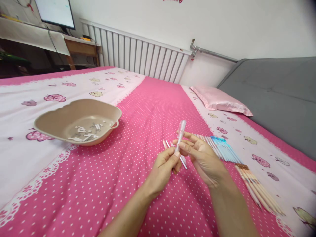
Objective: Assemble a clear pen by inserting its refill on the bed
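Observation:
Both hands meet over the middle of the bed on one slim, pale pink, see-through pen (182,128), which points upward and slightly tilted. My left hand (163,169) pinches its lower end between thumb and fingers. Higher up, the thumb and fingers of my right hand (203,156) close around the same pen. Beneath the hands lie a few thin white and pinkish sticks (184,162), partly hidden by the fingers. To the right of my right hand, a row of pens is laid side by side: light blue pens (224,149) and beige pens with brown ends (259,186), with pinkish ones partly covered by the hand.
A beige plastic basin (59,117) with small white and grey pieces inside stands on the bed at left. The pink dotted bedspread (138,158) has soft folds. Farther off are a pink pillow (219,100), a grey headboard (274,85), a white radiator (138,49) and a desk with a monitor (55,13).

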`<state>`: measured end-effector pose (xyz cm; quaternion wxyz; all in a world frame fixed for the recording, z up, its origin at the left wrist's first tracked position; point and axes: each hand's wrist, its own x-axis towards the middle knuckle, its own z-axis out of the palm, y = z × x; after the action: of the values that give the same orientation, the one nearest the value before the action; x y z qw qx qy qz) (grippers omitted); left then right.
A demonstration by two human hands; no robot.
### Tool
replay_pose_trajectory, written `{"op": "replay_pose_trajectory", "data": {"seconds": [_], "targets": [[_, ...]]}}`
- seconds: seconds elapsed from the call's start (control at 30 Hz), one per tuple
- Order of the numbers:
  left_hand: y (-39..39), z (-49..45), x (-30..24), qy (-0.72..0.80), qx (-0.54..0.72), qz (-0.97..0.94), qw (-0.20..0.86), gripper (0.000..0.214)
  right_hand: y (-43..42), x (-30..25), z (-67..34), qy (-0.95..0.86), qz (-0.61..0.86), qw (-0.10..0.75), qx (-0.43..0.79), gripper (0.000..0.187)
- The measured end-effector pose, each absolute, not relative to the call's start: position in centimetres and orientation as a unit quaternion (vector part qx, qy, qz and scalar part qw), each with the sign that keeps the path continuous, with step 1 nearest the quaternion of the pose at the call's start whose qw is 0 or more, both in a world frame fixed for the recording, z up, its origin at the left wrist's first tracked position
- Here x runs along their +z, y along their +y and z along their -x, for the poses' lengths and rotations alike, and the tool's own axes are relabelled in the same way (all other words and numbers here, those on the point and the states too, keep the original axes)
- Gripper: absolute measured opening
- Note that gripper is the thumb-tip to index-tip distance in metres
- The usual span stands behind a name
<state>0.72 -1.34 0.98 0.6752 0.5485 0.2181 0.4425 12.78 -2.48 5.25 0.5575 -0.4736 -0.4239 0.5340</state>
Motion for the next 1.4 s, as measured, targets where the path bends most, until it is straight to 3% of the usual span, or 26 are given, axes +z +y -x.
{"op": "replay_pose_trajectory", "data": {"seconds": [1.13, 1.4], "targets": [[-0.9, -0.7, 0.6, 0.349, 0.450, -0.566, 0.596, 0.027, -1.9, 4.4, -12.4, -0.448, 0.512, 0.543, 0.493, 0.046], [-0.1, -0.4, 0.2, 0.425, 0.509, -0.464, 0.587, 0.030, -1.9, 4.2, -12.2, -0.515, 0.575, 0.518, 0.369, 0.041]]}}
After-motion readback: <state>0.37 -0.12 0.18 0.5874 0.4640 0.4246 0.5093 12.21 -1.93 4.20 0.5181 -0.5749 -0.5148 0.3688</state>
